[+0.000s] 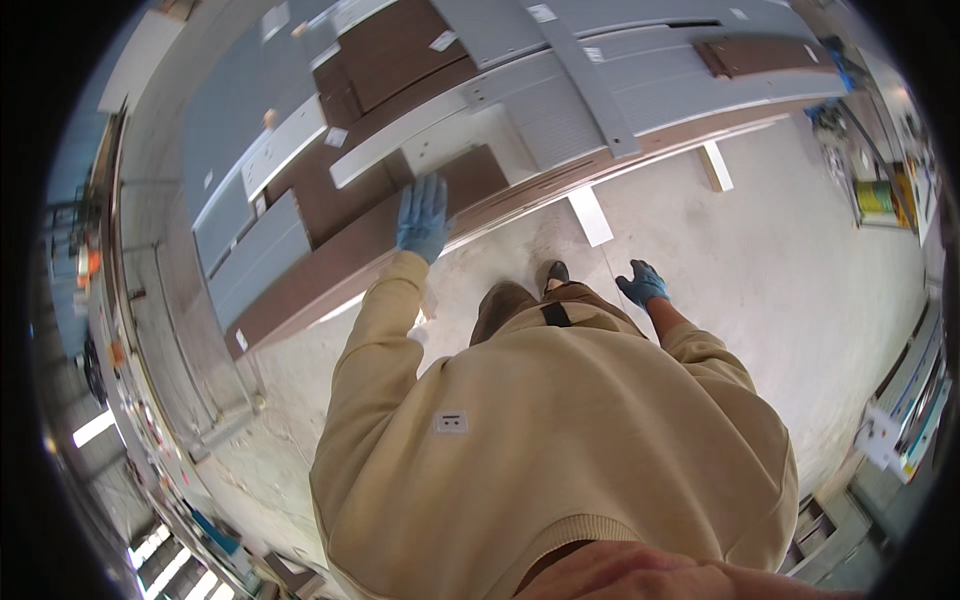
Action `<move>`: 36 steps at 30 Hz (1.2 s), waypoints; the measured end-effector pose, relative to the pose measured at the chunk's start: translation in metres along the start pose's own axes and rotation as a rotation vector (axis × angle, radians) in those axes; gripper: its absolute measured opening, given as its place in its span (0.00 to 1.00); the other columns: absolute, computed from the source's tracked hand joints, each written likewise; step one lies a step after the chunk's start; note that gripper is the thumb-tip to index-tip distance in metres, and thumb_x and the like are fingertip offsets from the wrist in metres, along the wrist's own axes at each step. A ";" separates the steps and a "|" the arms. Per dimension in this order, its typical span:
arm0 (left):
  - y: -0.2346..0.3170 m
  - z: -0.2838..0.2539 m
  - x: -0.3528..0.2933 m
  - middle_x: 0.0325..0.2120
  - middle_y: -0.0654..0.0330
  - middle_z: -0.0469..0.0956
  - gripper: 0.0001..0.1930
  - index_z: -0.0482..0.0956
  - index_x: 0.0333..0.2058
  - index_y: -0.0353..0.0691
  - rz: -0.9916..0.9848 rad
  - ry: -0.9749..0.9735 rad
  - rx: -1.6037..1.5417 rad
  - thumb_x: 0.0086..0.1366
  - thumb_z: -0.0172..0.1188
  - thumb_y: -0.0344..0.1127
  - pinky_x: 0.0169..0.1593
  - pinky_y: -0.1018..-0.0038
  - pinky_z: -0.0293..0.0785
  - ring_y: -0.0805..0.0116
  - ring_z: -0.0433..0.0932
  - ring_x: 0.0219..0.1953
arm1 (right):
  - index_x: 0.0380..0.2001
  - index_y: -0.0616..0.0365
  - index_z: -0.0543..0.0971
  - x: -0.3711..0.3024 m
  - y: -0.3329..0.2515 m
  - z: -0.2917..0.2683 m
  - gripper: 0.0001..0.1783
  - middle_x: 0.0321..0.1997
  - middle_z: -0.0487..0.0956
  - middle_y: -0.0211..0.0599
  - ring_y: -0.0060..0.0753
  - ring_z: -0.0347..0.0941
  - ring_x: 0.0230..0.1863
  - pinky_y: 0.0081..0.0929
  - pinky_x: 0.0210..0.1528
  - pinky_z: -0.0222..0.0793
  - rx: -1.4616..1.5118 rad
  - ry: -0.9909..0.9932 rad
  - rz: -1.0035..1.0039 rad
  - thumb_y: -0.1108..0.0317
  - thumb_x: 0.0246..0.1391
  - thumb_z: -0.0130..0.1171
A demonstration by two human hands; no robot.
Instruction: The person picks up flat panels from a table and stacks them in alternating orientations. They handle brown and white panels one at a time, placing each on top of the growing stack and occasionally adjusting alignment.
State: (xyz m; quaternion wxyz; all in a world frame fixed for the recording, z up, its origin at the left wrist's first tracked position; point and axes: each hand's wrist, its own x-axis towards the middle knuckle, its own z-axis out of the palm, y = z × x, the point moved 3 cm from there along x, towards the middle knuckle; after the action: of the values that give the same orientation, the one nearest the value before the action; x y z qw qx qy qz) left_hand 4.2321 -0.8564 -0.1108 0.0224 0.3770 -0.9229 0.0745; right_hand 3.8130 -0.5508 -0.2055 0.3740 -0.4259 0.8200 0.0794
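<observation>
My left hand (pixel 424 217), in a blue glove, rests with fingers stretched out on a long brown board (pixel 330 257) along the near edge of a stack of panels. Just beyond its fingertips lies a pale strip (pixel 395 152) with small holes. Nothing is in that hand. Hanging by my right side above the floor, my right hand (pixel 645 284) also wears a blue glove. Its fingers are loosely apart and hold nothing.
Grey panels (pixel 665 75) and a brown piece (pixel 770 56) lie further along the stack. White supports (pixel 591 217) jut out beneath its near edge over the concrete floor (pixel 790 240). A rack with a yellow-green roll (pixel 874 197) stands at the far right.
</observation>
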 end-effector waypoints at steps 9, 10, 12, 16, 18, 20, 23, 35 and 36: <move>-0.007 -0.003 0.001 0.77 0.50 0.58 0.51 0.63 0.75 0.39 0.019 0.094 -0.056 0.60 0.72 0.57 0.80 0.45 0.49 0.47 0.54 0.80 | 0.75 0.57 0.70 0.029 -0.037 -0.008 0.47 0.80 0.69 0.46 0.47 0.62 0.81 0.43 0.80 0.60 0.037 -0.017 -0.007 0.38 0.62 0.62; -0.008 -0.004 0.001 0.77 0.50 0.58 0.50 0.63 0.75 0.39 0.023 0.097 -0.071 0.60 0.72 0.58 0.80 0.45 0.49 0.47 0.54 0.79 | 0.74 0.57 0.70 0.033 -0.047 -0.011 0.47 0.79 0.69 0.47 0.47 0.63 0.80 0.43 0.80 0.60 0.035 -0.013 -0.031 0.38 0.62 0.62; -0.009 -0.005 0.000 0.77 0.51 0.59 0.49 0.64 0.75 0.40 0.039 0.125 -0.051 0.61 0.70 0.60 0.81 0.46 0.47 0.47 0.54 0.79 | 0.74 0.59 0.70 0.039 -0.063 -0.016 0.47 0.79 0.70 0.49 0.48 0.63 0.80 0.43 0.80 0.60 0.036 0.002 -0.078 0.38 0.62 0.62; -0.009 -0.006 0.000 0.78 0.50 0.57 0.47 0.62 0.76 0.38 0.012 0.095 -0.083 0.64 0.68 0.55 0.82 0.47 0.44 0.48 0.53 0.81 | 0.73 0.62 0.71 0.050 -0.093 -0.026 0.46 0.77 0.71 0.52 0.50 0.65 0.79 0.42 0.79 0.61 0.104 0.049 -0.120 0.40 0.62 0.63; -0.009 -0.007 0.001 0.77 0.50 0.58 0.48 0.63 0.75 0.40 0.020 0.091 -0.044 0.62 0.69 0.58 0.82 0.46 0.45 0.47 0.53 0.80 | 0.72 0.63 0.71 0.054 -0.099 -0.032 0.45 0.77 0.72 0.52 0.51 0.66 0.78 0.42 0.79 0.62 0.144 0.063 -0.090 0.41 0.62 0.65; -0.009 -0.007 0.000 0.77 0.49 0.58 0.49 0.63 0.75 0.40 0.015 0.075 -0.061 0.62 0.70 0.58 0.81 0.45 0.46 0.46 0.53 0.80 | 0.73 0.62 0.71 0.056 -0.101 -0.036 0.46 0.77 0.72 0.52 0.51 0.66 0.78 0.42 0.79 0.62 0.181 0.073 -0.083 0.40 0.62 0.65; -0.009 -0.005 0.000 0.78 0.47 0.57 0.49 0.62 0.76 0.39 0.016 0.055 -0.168 0.62 0.71 0.54 0.81 0.44 0.47 0.44 0.52 0.80 | 0.74 0.61 0.71 0.058 -0.089 -0.043 0.47 0.76 0.73 0.54 0.53 0.68 0.77 0.43 0.78 0.64 0.242 0.107 -0.030 0.39 0.62 0.67; -0.018 -0.030 0.041 0.79 0.42 0.53 0.59 0.55 0.77 0.33 -0.048 -0.028 -0.351 0.54 0.76 0.52 0.79 0.39 0.48 0.40 0.52 0.80 | 0.70 0.63 0.75 0.108 0.018 -0.148 0.47 0.74 0.76 0.54 0.53 0.70 0.76 0.43 0.77 0.64 0.400 0.321 0.188 0.36 0.60 0.66; -0.015 -0.030 0.050 0.79 0.40 0.53 0.63 0.50 0.78 0.32 -0.015 -0.062 -0.326 0.52 0.77 0.53 0.80 0.41 0.47 0.39 0.51 0.80 | 0.70 0.63 0.75 0.116 0.027 -0.153 0.47 0.74 0.76 0.54 0.53 0.70 0.75 0.43 0.77 0.64 0.378 0.334 0.183 0.36 0.60 0.66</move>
State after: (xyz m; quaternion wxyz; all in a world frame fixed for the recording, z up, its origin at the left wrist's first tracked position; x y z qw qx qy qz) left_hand 4.2064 -0.8975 -0.0742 0.0555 0.3775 -0.9202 -0.0879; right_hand 3.6677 -0.6761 -0.1813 0.2974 -0.2798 0.9058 -0.1131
